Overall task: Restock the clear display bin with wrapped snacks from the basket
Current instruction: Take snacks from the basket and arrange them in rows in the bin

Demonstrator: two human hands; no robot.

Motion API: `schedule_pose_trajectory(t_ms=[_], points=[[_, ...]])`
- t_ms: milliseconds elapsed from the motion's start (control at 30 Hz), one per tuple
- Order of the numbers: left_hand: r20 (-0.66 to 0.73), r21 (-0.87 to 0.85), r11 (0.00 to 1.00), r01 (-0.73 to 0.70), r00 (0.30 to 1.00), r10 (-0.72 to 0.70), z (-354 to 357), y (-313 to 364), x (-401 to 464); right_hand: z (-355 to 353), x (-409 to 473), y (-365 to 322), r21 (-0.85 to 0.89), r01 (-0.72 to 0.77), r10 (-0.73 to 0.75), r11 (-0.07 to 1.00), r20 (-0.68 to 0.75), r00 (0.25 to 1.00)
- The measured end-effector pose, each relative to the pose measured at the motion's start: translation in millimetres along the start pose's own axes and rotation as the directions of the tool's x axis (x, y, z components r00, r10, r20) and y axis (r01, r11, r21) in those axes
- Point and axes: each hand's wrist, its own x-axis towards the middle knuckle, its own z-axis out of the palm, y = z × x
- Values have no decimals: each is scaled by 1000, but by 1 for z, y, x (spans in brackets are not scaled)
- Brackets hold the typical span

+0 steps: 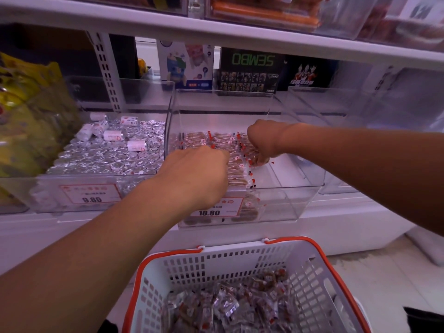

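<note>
A clear display bin (300, 203) stands on the shelf with a 10.80 price tag on its front. Rows of brown wrapped snacks (217, 138) with red marks lie in its left half. My left hand (194, 174) reaches into the bin from the left, knuckles up, its fingers curled down onto the rows. My right hand (262, 143) reaches in from the right and grips a few wrapped snacks over the row's right edge. Below stands a white basket (240, 260) with an orange rim, holding several loose wrapped snacks (230, 306).
To the left, another clear bin (101, 152) holds silver-wrapped items behind a 9.80 tag. Yellow bags (26, 111) fill the far left. Boxed toys (249, 68) stand behind the bins. A shelf board (216, 27) runs overhead. The display bin's right half shows bare bottom.
</note>
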Motion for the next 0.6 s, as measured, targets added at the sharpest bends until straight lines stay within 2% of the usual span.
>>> schedule_pose_trajectory(t_ms=[133,400,600], points=[[7,-16,1000,-1,1000,1,0,0,0,-5,1,5,12,-38,38,999,38,999],[6,-12,1000,1,1000,-1,1,-1,0,0,2,-3,95,-77,77,992,4,997],[-16,-6,1000,-10,1000,10,1,-1,2,-9,4,-9,51,-139,138,989,27,990]])
